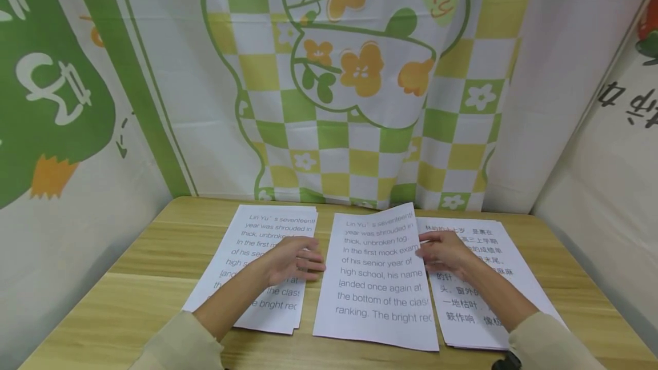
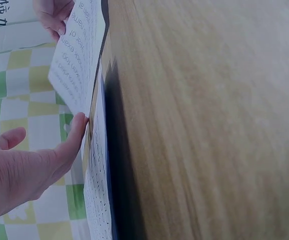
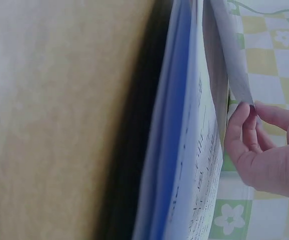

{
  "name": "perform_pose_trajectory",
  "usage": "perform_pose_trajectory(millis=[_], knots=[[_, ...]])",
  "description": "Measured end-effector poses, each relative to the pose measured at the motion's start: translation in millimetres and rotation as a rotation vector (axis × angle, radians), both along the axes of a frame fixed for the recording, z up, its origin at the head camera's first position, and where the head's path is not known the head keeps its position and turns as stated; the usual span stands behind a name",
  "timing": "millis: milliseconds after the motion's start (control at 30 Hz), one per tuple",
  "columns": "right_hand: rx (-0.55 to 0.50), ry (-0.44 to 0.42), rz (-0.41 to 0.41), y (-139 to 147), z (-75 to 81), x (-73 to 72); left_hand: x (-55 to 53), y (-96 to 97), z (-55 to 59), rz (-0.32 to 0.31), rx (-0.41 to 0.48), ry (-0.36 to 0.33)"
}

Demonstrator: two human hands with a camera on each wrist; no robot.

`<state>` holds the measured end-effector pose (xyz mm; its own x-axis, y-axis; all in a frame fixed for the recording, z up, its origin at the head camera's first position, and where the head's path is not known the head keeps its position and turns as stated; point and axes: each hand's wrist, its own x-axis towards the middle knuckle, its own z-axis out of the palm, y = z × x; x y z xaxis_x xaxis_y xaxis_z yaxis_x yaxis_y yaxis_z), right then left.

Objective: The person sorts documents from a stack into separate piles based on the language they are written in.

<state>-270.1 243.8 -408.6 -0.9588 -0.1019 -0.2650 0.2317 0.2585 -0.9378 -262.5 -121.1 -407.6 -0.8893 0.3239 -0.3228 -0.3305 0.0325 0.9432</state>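
A white sheet with printed English text is in the middle, its right side lifted and bowed. The thumb and fingers of my right hand pinch its right edge, plain in the right wrist view, where the sheet's edge meets the fingertips. My left hand is beside the sheet's left edge, fingers extended and close to it; it holds nothing. Under the left hand lies a stack of English-text sheets. Below the right hand lies a stack of sheets with Chinese text, partly hidden by the hand and forearm.
All the paper lies on a wooden table. Behind it hangs a curtain with green and yellow checks and flowers, close to the table's back edge. Printed fabric walls stand at both sides.
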Motion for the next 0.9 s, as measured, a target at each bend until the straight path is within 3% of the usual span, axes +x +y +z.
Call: perform_pose_trajectory(millis=[333, 500, 667, 900], knots=[[-0.074, 0.117, 0.115, 5.0, 1.0, -0.7, -2.4, 7.3, 2.5, 0.038, -0.019, 0.036], [-0.126, 0.182, 0.171, 10.9, 3.2, 0.1, -5.6, 14.4, 1.8, 0.049, -0.080, 0.079], [-0.167, 0.193, 0.171, 13.9, 4.5, 1.9, -3.9, 21.2, 1.3, 0.050, -0.115, 0.100], [-0.193, 0.181, 0.149, 17.0, 5.3, 5.0, -2.0, 30.3, -2.6, 0.098, -0.115, 0.100]])
